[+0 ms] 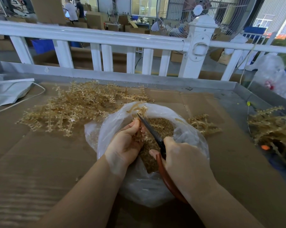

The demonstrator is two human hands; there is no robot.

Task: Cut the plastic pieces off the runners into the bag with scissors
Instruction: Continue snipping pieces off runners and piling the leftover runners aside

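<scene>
Factory floor behind a white railing [106, 38], big fan [213, 15] far right. Cardboard-covered table [40, 153] in front. Clear plastic bag [185, 137] near centre, mouth open, cut amber pieces [162, 127] piled inside. Left hand [127, 142] over the bag, fingers curled round a runner [141, 133]. Right hand [183, 160] clamped on scissors [153, 134], red-brown handle, blades nearly together, tip pointing far-left over the bag. Heap of uncut runners [76, 107] far left of the bag; smaller clusters right [203, 124] and at far right edge [270, 127].
</scene>
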